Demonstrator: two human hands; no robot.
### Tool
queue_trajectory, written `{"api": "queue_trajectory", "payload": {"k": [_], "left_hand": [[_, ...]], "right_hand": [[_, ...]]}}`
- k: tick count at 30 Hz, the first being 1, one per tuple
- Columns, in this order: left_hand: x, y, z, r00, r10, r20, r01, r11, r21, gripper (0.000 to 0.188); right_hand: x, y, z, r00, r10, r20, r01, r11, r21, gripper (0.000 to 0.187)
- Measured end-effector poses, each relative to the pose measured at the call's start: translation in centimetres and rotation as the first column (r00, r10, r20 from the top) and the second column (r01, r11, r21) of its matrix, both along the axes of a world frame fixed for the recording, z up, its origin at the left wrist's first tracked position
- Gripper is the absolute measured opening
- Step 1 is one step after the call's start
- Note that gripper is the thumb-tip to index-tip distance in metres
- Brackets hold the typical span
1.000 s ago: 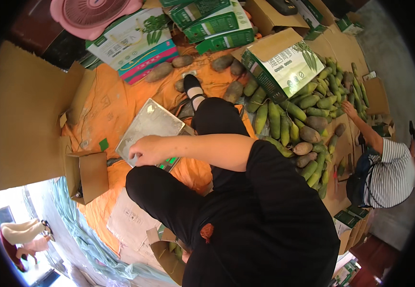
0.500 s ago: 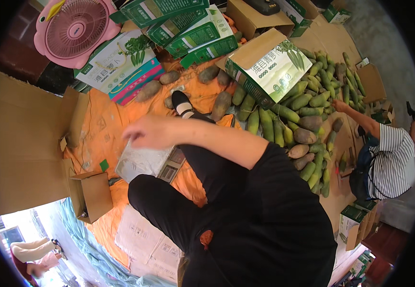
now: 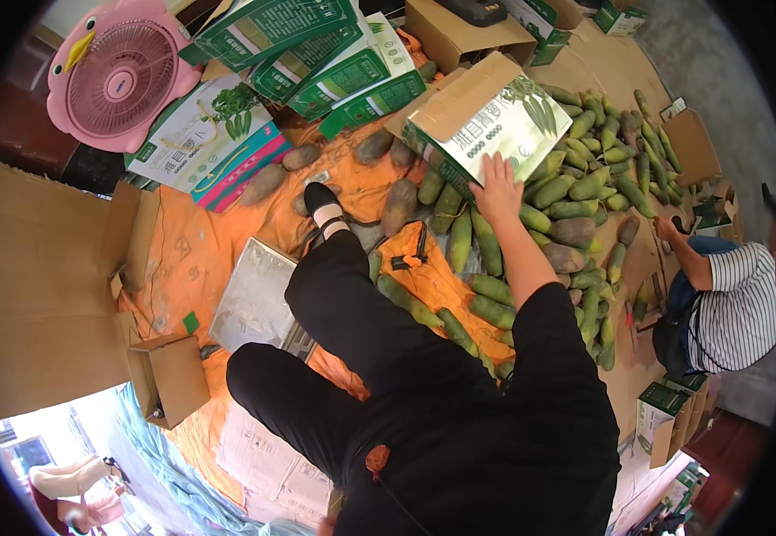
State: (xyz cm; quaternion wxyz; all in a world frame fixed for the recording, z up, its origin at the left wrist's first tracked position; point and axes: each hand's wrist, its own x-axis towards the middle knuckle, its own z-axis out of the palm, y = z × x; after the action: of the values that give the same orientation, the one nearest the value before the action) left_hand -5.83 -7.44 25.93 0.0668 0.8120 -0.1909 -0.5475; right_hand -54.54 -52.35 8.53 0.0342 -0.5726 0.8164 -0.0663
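My right hand [image 3: 499,192] lies on the near edge of a green and white carton [image 3: 495,134], fingers stretched out and apart over its printed face. The carton rests tilted beside a large heap of green radishes [image 3: 575,188], some brown with soil. Below my right forearm, more radishes [image 3: 490,310] lie on orange sheeting. A flat silver scale [image 3: 254,295] sits left of my knees, partly hidden by my leg. Only a small patch of skin, seemingly my left hand [image 3: 326,527], shows at the lower edge; its fingers cannot be made out.
A pink fan [image 3: 120,85] stands at the far left, near stacked green cartons [image 3: 272,36]. Brown cardboard [image 3: 39,286] and a small open box [image 3: 169,380] are at left. A co-worker in a striped shirt [image 3: 736,308] reaches toward the heap from the right.
My right hand has swung from above the scale rightward onto the carton. The radishes and orange sheeting under that arm now show. The co-worker's hand has moved slightly down and right.
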Motion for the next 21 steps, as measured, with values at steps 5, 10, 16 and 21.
{"api": "queue_trajectory", "payload": {"k": [5, 10, 16, 21], "left_hand": [[0.8, -2.5, -1.1, 0.974, 0.221, 0.048, -0.202, 0.945, -0.256, 0.028], [0.5, -8.1, -2.5, 0.97, 0.225, 0.092, -0.127, 0.793, -0.596, 0.023], [-0.5, -10.8, -2.7, 0.956, 0.263, 0.132, -0.109, 0.733, -0.671, 0.023], [-0.5, -10.6, -3.3, 0.928, 0.349, 0.126, -0.152, 0.667, -0.73, 0.023]], "right_hand": [[-1.8, 6.1, -2.3, 0.987, -0.137, 0.087, 0.131, 0.989, 0.068, 0.082], [-4.0, 8.0, -2.0, 0.959, -0.22, 0.179, 0.18, 0.96, 0.214, 0.09], [-4.0, 7.0, -1.5, 0.965, -0.198, 0.174, 0.152, 0.958, 0.244, 0.09], [-5.1, 7.0, -2.0, 0.976, -0.15, 0.161, 0.124, 0.979, 0.16, 0.076]]}}
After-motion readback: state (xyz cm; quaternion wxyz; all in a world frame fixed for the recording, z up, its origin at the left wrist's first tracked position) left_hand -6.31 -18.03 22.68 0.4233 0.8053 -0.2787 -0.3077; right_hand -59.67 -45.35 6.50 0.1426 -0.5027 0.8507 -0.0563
